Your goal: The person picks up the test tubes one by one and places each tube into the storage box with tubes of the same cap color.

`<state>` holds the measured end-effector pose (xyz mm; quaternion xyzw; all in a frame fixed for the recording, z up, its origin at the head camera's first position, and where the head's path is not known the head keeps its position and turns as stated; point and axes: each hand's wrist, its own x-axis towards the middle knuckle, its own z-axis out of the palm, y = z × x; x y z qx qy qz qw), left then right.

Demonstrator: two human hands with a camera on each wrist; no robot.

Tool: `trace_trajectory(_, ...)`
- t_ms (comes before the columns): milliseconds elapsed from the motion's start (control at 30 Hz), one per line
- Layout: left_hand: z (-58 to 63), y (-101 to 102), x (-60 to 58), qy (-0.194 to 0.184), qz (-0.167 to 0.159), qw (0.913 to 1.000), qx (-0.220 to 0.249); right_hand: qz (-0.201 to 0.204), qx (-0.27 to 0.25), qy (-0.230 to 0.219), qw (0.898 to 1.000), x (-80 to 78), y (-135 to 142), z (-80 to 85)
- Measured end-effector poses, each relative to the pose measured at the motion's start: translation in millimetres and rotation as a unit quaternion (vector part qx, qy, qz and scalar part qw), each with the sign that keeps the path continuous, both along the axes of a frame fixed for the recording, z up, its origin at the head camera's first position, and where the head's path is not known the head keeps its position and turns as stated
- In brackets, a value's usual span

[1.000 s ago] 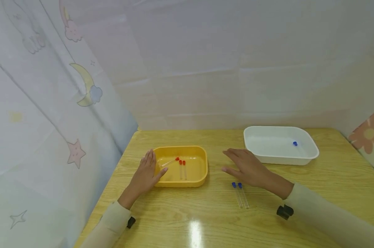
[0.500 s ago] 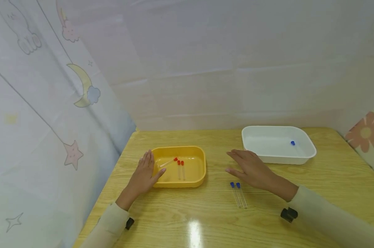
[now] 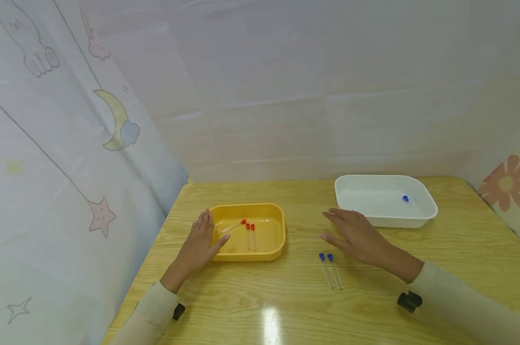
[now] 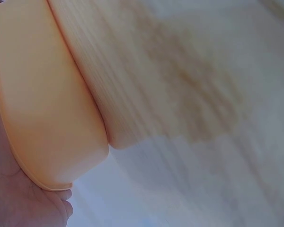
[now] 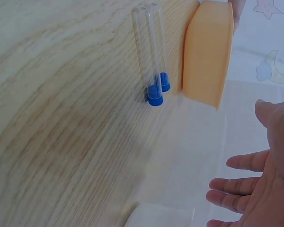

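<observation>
My left hand (image 3: 198, 243) rests with straight fingers on the left rim of a yellow basin (image 3: 248, 257). Inside that basin lie several clear test tubes with red caps (image 3: 253, 227), one of them slanted. My right hand (image 3: 360, 238) hovers over the table with fingers spread and nothing in them, just behind two clear test tubes with blue caps (image 3: 330, 257) lying side by side on the wood. In the right wrist view those blue-capped tubes (image 5: 155, 97) lie close to the basin (image 5: 208, 56). The left wrist view shows the basin's outer wall (image 4: 52, 104) against my palm.
A white basin (image 3: 382, 222) stands at the back right, with a blue-capped item (image 3: 405, 198) at its right end. Printed cloth (image 3: 260, 105) hangs behind the wooden table (image 3: 303, 311) and along its left side. A black strap piece (image 3: 410, 301) sits by my right sleeve.
My right hand has drifted to the right, away from the yellow basin. The head view has shifted slightly. My left hand stays on the yellow rim, and the tubes lie as before.
</observation>
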<state>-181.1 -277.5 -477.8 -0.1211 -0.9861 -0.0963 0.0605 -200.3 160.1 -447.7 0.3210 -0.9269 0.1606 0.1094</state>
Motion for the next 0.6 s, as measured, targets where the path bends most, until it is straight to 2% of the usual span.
trace_trajectory(267, -1.1, -1, 0.9, 0.002, 0.004, 1.0000, -0.001, -0.014, 0.000, -0.010, 1.000, 0.9, 8, 0.5)
trace_trajectory(600, -2.7, 0, 0.9, 0.005, 0.001, 1.0000, 0.006, -0.024, -0.003, 0.011, 1.000, -0.2, 20, -0.3)
